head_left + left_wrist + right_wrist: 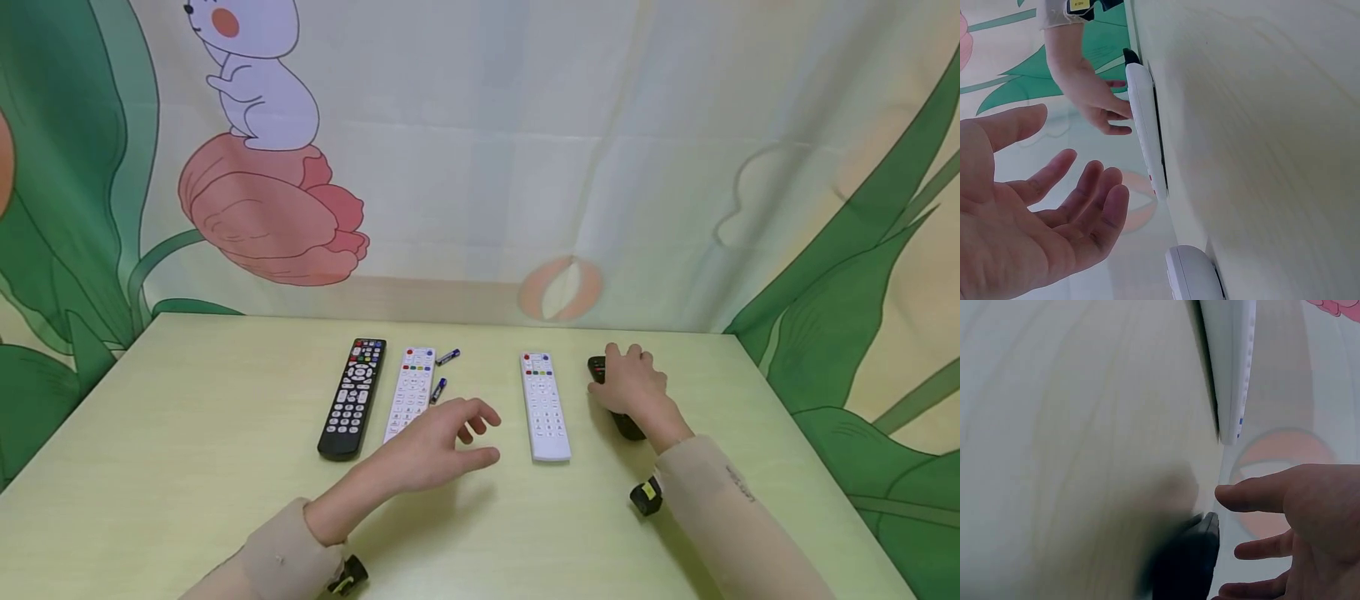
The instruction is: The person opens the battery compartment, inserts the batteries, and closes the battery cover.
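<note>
My right hand (633, 383) reaches over a black remote control (628, 427) at the right, hiding its middle. In the right wrist view the thumb and fingers (1263, 550) are spread and fairly straight, right beside the dark remote (1186, 565). My left hand (442, 446) hovers over the table with its fingers loosely bent and nothing in them. It overlaps the lower end of a white remote control (411, 383). A second white remote control (545, 408) lies between the hands, buttons up.
Another black remote control (352, 400) lies at the left. Two small blue batteries, one upper (447, 357) and one lower (438, 390), lie beside the left white remote. A printed curtain (465, 167) hangs behind the table (187, 433).
</note>
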Action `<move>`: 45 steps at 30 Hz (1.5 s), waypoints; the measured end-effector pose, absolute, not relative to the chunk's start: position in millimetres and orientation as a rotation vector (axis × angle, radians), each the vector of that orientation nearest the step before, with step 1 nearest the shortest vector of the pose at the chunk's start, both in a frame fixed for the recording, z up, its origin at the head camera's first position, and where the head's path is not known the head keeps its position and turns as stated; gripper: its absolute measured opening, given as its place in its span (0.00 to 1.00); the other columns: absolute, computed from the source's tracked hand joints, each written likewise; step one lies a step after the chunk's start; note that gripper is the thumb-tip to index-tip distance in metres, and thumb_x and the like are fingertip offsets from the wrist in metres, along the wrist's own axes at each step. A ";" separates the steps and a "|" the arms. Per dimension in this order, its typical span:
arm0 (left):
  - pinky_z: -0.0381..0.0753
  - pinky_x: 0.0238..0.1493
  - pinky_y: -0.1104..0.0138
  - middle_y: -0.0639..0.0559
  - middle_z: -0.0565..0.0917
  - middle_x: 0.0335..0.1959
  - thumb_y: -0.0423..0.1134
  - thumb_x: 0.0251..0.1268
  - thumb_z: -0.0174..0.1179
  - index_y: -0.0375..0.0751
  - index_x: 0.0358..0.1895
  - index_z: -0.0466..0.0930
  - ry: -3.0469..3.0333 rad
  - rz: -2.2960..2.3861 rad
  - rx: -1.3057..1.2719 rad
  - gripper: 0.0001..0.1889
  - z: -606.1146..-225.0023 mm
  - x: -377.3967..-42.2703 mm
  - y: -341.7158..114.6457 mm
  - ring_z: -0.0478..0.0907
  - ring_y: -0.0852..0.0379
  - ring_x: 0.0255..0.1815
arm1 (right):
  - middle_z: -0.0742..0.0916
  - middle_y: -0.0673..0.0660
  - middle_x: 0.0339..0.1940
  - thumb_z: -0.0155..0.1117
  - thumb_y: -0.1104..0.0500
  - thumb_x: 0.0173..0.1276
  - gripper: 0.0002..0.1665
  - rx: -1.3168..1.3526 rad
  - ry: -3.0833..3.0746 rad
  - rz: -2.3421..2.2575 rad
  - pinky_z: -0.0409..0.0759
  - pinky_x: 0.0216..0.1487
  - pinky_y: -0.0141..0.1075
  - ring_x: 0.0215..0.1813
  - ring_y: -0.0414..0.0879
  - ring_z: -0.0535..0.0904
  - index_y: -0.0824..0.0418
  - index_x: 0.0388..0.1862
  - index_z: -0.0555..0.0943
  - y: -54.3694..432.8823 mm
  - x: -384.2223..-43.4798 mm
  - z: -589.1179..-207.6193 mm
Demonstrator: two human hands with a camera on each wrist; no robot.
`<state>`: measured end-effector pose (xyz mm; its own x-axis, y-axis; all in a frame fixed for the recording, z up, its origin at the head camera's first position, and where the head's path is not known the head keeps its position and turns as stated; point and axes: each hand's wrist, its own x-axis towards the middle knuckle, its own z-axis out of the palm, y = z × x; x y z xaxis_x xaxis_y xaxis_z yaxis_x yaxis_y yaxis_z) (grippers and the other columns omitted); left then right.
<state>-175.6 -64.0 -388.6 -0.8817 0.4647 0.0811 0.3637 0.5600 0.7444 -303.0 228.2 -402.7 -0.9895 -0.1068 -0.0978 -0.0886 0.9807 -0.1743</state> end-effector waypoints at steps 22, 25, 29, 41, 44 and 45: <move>0.79 0.49 0.57 0.47 0.83 0.47 0.42 0.69 0.67 0.42 0.55 0.81 2.636 1.198 0.753 0.15 -391.3 -176.5 -66.3 0.80 0.46 0.47 | 0.80 0.69 0.48 0.66 0.54 0.67 0.32 -0.116 2.948 -0.182 0.79 0.37 0.50 0.41 0.59 0.77 0.72 0.63 0.71 231.0 -308.3 -404.3; 0.79 0.49 0.57 0.46 0.83 0.48 0.42 0.69 0.67 0.42 0.55 0.81 2.632 1.199 0.750 0.15 -391.6 -176.2 -66.4 0.80 0.46 0.48 | 0.80 0.69 0.50 0.66 0.53 0.66 0.35 -0.115 2.965 -0.216 0.79 0.39 0.51 0.43 0.60 0.78 0.71 0.65 0.70 229.8 -308.7 -405.0; 0.79 0.49 0.57 0.47 0.83 0.48 0.43 0.69 0.67 0.43 0.54 0.81 2.636 1.192 0.747 0.15 -391.7 -175.5 -66.2 0.80 0.47 0.48 | 0.80 0.71 0.58 0.67 0.50 0.66 0.42 -0.148 3.006 -0.301 0.80 0.45 0.55 0.50 0.61 0.78 0.68 0.73 0.67 228.6 -308.0 -405.1; 0.79 0.49 0.57 0.47 0.83 0.48 0.44 0.70 0.67 0.42 0.54 0.81 2.640 1.178 0.774 0.15 -390.4 -176.2 -67.0 0.80 0.47 0.47 | 0.76 0.72 0.67 0.64 0.49 0.67 0.45 -0.310 3.078 -0.487 0.80 0.52 0.60 0.63 0.66 0.75 0.59 0.80 0.62 219.7 -300.0 -390.5; 0.79 0.49 0.57 0.47 0.83 0.47 0.44 0.69 0.67 0.42 0.54 0.81 2.641 1.174 0.780 0.15 -390.6 -176.2 -67.4 0.80 0.47 0.47 | 0.77 0.71 0.67 0.64 0.50 0.66 0.45 -0.326 3.090 -0.550 0.79 0.53 0.60 0.63 0.65 0.75 0.58 0.80 0.62 218.4 -297.5 -387.4; 0.79 0.49 0.57 0.47 0.83 0.47 0.44 0.69 0.67 0.42 0.54 0.81 2.643 1.171 0.782 0.15 -390.7 -176.1 -67.4 0.80 0.47 0.47 | 0.78 0.70 0.65 0.64 0.50 0.66 0.45 -0.330 3.093 -0.578 0.79 0.52 0.59 0.61 0.65 0.76 0.58 0.80 0.62 217.9 -296.6 -386.5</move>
